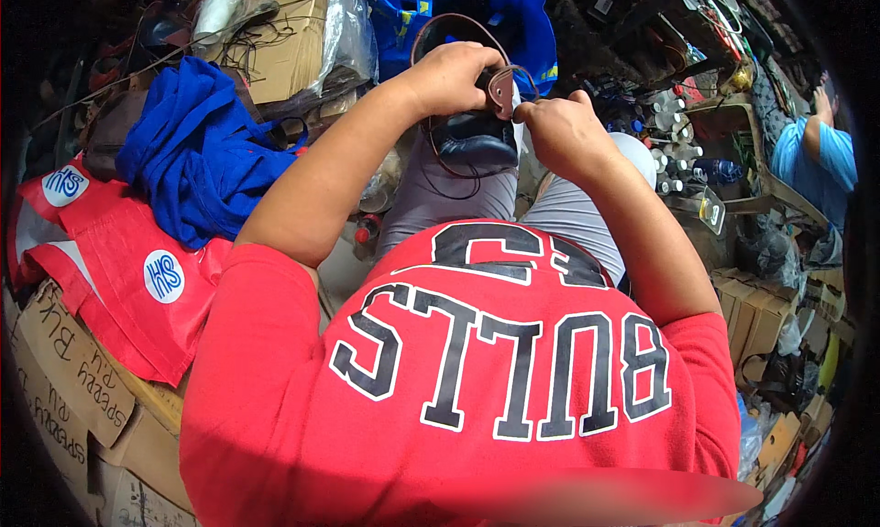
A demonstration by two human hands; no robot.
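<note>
Above my lap, between my knees, is what looks like a shoe [472, 142], with a dark shiny rounded part and a brown curved rim at its far end. My left hand [456, 76] is closed on it from the left, thumb and fingers by a brown leather flap [501, 93] with small holes. From the right, my right hand [566, 133] reaches the flap's edge with its fingertips pinched together; what they hold is too small to make out. A thin brown cord loops beside the flap, and a dark thin strand hangs below the shoe.
A blue bag [390, 18] stands just beyond my hands. Left lie blue cloth [188, 147], a red bag [110, 261] and cardboard boxes [78, 367]. At right are several small bottles [674, 142], cartons [752, 312] and another person's blue-clothed body [807, 165].
</note>
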